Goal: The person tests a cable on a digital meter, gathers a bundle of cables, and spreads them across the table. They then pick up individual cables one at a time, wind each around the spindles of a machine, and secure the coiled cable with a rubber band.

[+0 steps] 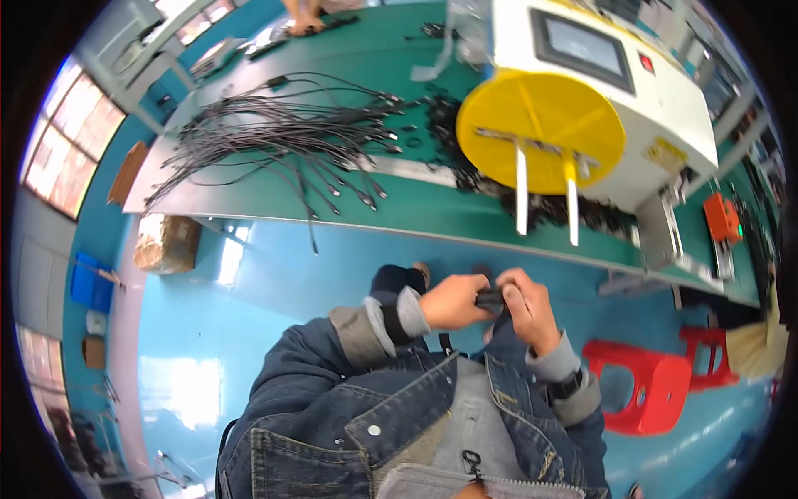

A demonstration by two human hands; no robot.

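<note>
In front of my body, beyond the table's near edge, both hands come together around a small black bundle. My left hand closes on its left end, and my right hand grips the right end with the thumb on top. Fingers cover most of the bundle; it may be coiled cable, but its kind is too hidden to tell. On the table to the left lies a heap of loose black cables with metal-tipped plugs. Ahead, a white machine carries a yellow disc with two metal prongs pointing at me.
The green-topped table runs across in front. Black ties or scraps lie around the disc. An orange device sits at the right. Red stools stand right of me, a cardboard box under the left end. Another person's hand is at the far side.
</note>
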